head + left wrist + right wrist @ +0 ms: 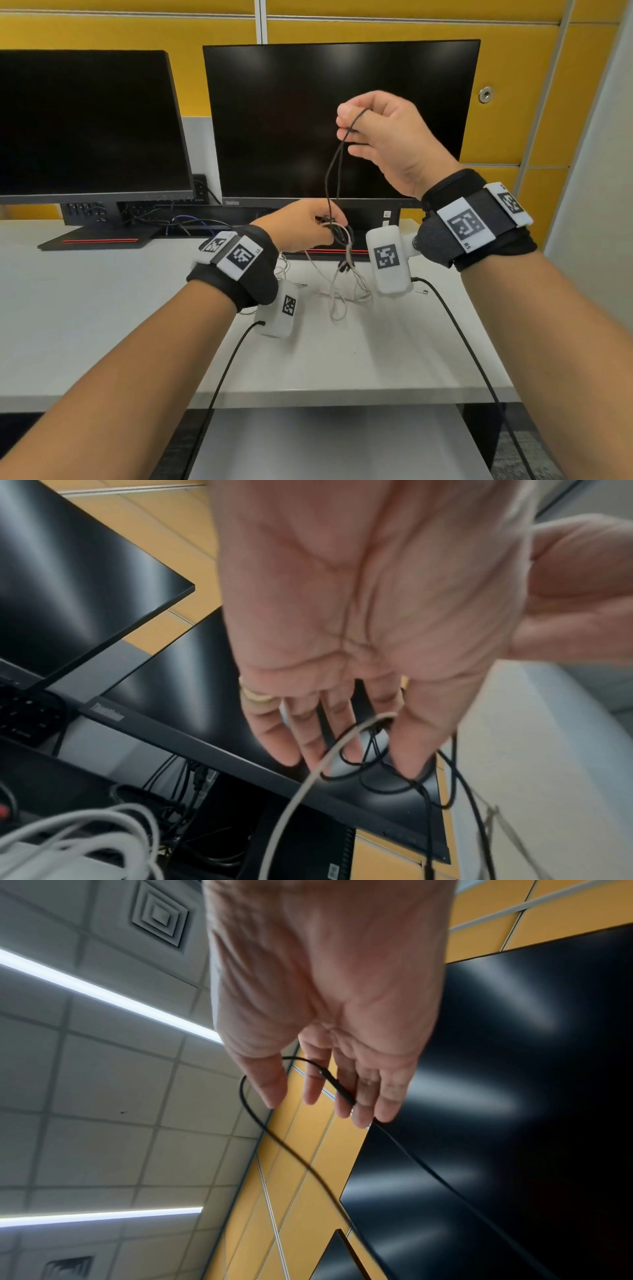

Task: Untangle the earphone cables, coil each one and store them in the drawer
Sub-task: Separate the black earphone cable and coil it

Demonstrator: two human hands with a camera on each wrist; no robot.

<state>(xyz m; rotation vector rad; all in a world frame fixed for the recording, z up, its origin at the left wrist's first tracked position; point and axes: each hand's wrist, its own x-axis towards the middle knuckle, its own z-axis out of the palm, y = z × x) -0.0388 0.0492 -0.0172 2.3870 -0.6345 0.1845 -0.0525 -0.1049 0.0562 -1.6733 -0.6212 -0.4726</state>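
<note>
A black earphone cable [334,164] runs up from a knot of black and white cables [339,233] to my raised right hand [349,128], which pinches a loop of it before the monitor. In the right wrist view the black cable [260,1123] curves past the thumb and its thicker piece lies across the fingers [342,1096]. My left hand [322,222] holds the knot above the desk. In the left wrist view black loops [369,772] and a white strand [308,780] hang from the fingertips [407,761]. More white earphone cable [342,294] trails onto the desk. No drawer is visible.
Two dark monitors [342,120] [89,123] stand at the back of the white desk [85,308], with power strips and cables behind. A yellow panel wall [513,102] rises beyond. Black leads [455,329] run from my wrist cameras over the desk's front edge.
</note>
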